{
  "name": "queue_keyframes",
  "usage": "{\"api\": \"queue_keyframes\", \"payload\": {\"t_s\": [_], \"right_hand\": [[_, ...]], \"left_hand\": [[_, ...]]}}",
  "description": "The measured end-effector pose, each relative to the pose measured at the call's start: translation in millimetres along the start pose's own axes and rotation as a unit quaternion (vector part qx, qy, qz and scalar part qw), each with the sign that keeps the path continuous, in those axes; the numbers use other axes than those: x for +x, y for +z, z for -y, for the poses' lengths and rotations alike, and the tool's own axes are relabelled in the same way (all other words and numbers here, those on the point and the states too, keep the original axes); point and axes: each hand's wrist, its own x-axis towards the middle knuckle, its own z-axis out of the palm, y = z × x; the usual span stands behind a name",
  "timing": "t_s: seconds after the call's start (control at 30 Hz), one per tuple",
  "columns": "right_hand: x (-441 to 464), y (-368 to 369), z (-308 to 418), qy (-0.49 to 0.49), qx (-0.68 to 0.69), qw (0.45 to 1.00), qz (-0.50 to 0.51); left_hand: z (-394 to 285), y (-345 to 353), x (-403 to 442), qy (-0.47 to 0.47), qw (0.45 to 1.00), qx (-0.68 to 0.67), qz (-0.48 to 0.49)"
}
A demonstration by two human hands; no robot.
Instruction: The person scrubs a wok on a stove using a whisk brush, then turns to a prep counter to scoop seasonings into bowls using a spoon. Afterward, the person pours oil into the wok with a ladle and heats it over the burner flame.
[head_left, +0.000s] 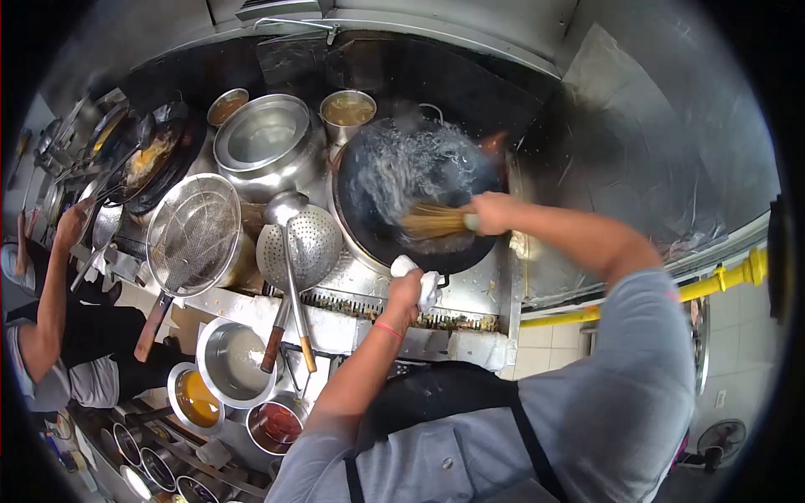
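Wok sits on the range, right of centre, directly in front of the wearer; water churns across its far and middle part, with blurred streaks and what looks like steam above; bamboo brush has its bristles down at the right-near part of the wok, tips toward the left.

Right hand has its fingers curled round the brush's butt end, pressed together, arm coming in from the right; left hand is at the wok's near rim, fingers bunched on a white cloth; can't tell whether they also clamp the rim or handle through it.

Progress, my read: brushing is under way, roughly mid-job; wok wetted, brush working; water not yet emptied out, brush not yet set down; can't judge how clean the surface is through the splash.

Left of the wok: perforated skimmer with a solid ladle lying across it; wire-mesh strainer further left; wide metal pot on the far side; near left, a bowl of orange liquid; co-worker's hand at far left, beside a second wok.
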Motion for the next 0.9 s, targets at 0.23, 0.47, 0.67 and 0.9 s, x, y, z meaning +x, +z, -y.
{"api": "queue_keyframes", "payload": {"t_s": [0.23,0.47,0.67,0.9], "right_hand": [[96,-22,2,0.038,0.043,0.995,-0.083],[-16,-20,-23,-0.038,-0.184,0.981,0.058],[93,9,-10,0.040,-0.016,0.988,-0.150],[-32,-15,-36,0.093,-0.190,0.976,0.041]], "left_hand": [[-11,9,-17,-0.022,0.999,-0.040,0.024],[-20,14,-27,-0.042,0.999,0.009,0.028],[-17,10,-19,-0.042,0.998,0.007,0.042],[-13,6,-14,-0.046,0.998,0.032,0.043]]}}
